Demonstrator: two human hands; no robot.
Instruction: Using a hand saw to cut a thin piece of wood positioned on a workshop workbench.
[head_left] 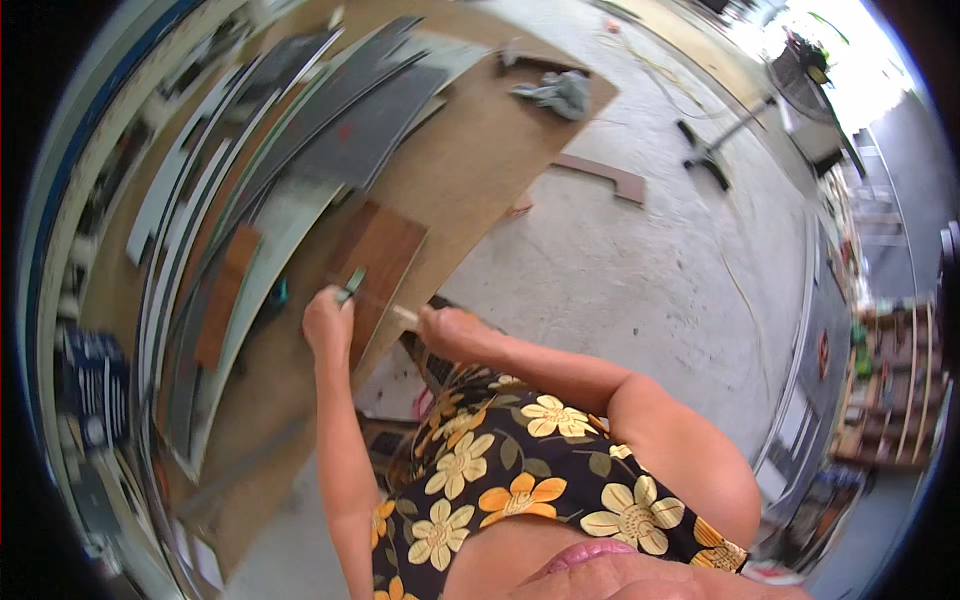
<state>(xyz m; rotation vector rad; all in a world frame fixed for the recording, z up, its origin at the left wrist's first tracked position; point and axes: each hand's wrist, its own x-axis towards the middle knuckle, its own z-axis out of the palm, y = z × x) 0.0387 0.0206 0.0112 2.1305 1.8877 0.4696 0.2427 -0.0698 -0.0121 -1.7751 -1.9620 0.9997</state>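
Observation:
My left hand (328,318) is closed on a small green-and-dark object (352,284), too blurred to name, over a reddish-brown wooden board (385,245). The board lies on a tan worktable near its right edge. To the right, my right hand (455,334) is a fist around a short pale stick-like piece (405,314), whose end points toward the left hand. Most of that piece is hidden by the fingers.
Grey panels (370,120) and long strips are stacked on the tan worktable (480,150). A crumpled grey cloth (556,94) lies at its far corner. On the concrete floor are a brown L-shaped piece (610,177) and a fan stand (708,158). Shelving (888,385) stands at right.

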